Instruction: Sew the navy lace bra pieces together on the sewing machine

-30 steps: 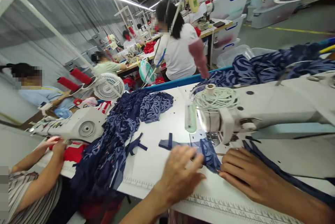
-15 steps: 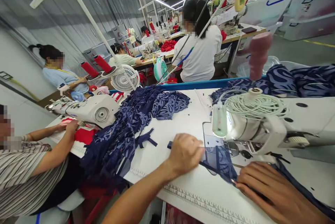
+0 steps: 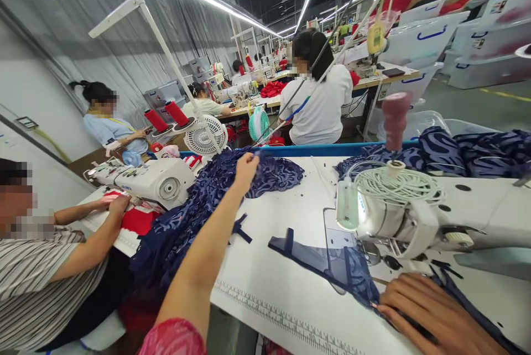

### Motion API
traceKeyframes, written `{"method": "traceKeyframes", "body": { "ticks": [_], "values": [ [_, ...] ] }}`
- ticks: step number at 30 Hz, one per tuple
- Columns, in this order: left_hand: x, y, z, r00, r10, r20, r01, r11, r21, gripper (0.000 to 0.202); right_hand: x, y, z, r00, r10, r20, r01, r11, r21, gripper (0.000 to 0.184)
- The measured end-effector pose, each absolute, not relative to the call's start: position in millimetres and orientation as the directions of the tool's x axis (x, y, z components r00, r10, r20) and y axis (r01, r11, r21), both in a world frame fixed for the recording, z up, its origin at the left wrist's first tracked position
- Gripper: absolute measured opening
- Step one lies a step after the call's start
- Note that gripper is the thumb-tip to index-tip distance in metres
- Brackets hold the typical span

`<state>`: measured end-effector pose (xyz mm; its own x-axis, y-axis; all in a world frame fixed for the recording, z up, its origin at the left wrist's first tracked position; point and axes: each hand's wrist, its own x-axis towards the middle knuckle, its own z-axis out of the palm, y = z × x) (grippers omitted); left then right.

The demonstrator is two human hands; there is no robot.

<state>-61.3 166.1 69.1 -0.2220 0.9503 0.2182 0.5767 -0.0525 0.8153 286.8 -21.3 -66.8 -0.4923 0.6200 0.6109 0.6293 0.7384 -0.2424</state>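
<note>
My left hand (image 3: pixel 246 171) is stretched out to the heap of navy patterned fabric pieces (image 3: pixel 219 178), its fingers pinched on the edge of a piece. My right hand (image 3: pixel 431 311) lies beside the sewing machine head (image 3: pixel 398 211), fingers curled. A small coppery tip and a dark part show at its fingers, which look like thread snips (image 3: pixel 374 305); the palm hides the rest. Its fingertips touch the end of a navy mesh piece with dark binding (image 3: pixel 315 258), which lies across the machine bed. The needle area is partly hidden.
A ruler strip (image 3: pixel 286 319) runs along the front of the white table. Navy bundles (image 3: pixel 443 153) lie behind the machine. At the left, a co-worker's hands guide red fabric (image 3: pixel 139 222) at another machine (image 3: pixel 166 181). A dark strap scrap (image 3: pixel 243 228) lies near the heap.
My left hand has moved from the mesh piece up and left to the fabric heap, letting go of the mesh. My right hand stays nearly in place. The view has tilted up slightly.
</note>
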Motion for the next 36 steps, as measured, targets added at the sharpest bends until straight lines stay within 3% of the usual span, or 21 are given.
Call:
{"method": "traceKeyframes", "body": {
  "ticks": [3,8,11,15,17,19,21,23,25,26,29,31,34,36],
  "values": [
    [-85.9,137.6,116.7,-0.143,0.963,0.230,0.409,-0.154,0.899,0.020,294.9,-18.6,-69.9,-0.624,0.511,0.592,0.567,0.817,-0.106,0.017],
    [-92.5,56.1,175.7,0.031,0.974,0.225,0.194,-0.227,0.954,0.017,276.9,-32.2,-57.6,-0.493,0.493,0.717,0.568,0.806,-0.163,0.027],
    [-72.1,13.1,192.4,0.199,0.959,0.202,0.057,-0.217,0.975,0.018,246.6,-49.6,-38.5,-0.389,0.657,0.645,0.604,0.711,-0.360,0.038],
    [-39.2,-16.6,197.4,0.466,0.869,0.167,0.012,-0.195,0.981,0.016,210.8,-64.0,-15.6,-0.311,0.870,0.383,0.527,0.493,-0.692,0.085],
    [-31.6,-18.8,195.1,0.564,0.811,0.157,0.031,-0.211,0.977,0.016,206.2,-65.5,-10.6,-0.408,0.864,0.297,0.427,0.468,-0.774,0.078],
    [-33.9,-14.2,190.8,0.569,0.801,0.187,0.116,-0.303,0.946,0.016,211.8,-66.2,-10.3,-0.446,0.820,0.358,0.416,0.545,-0.728,0.041],
    [-46.0,-7.2,182.9,0.507,0.806,0.306,0.220,-0.464,0.858,0.014,224.0,-68.6,-13.3,-0.381,0.724,0.575,0.529,0.681,-0.507,0.018],
    [-64.9,-3.7,167.0,0.444,0.768,0.461,0.327,-0.618,0.715,0.012,237.8,-74.6,-17.5,-0.339,0.562,0.755,0.681,0.700,-0.215,0.024],
    [-86.8,-8.4,139.4,0.445,0.720,0.533,0.454,-0.694,0.558,0.010,250.6,-84.6,-22.2,-0.416,0.498,0.761,0.744,0.667,-0.030,0.034],
    [-97.9,-14.1,121.5,0.464,0.730,0.502,0.535,-0.682,0.499,0.011,256.7,-90.7,-24.7,-0.482,0.508,0.714,0.733,0.680,0.012,0.035],
    [-127.0,-40.1,61.2,0.481,0.826,0.294,0.702,-0.564,0.435,0.018,278.3,-107.7,-33.3,-0.591,0.540,0.600,0.660,0.751,-0.026,0.033],
    [-137.2,-57.4,28.1,0.407,0.881,0.240,0.768,-0.472,0.432,0.025,295.0,-113.8,-38.9,-0.468,0.617,0.633,0.714,0.686,-0.140,0.031],
    [-124.5,-71.7,3.9,0.379,0.858,0.345,0.777,-0.498,0.385,0.027,311.5,-112.5,-44.8,-0.201,0.733,0.650,0.823,0.486,-0.295,0.022],
    [-93.2,-72.9,1.4,0.432,0.782,0.450,0.727,-0.597,0.340,0.028,309.2,-107.8,-46.7,-0.194,0.764,0.615,0.854,0.440,-0.277,0.026]
  ]
}}
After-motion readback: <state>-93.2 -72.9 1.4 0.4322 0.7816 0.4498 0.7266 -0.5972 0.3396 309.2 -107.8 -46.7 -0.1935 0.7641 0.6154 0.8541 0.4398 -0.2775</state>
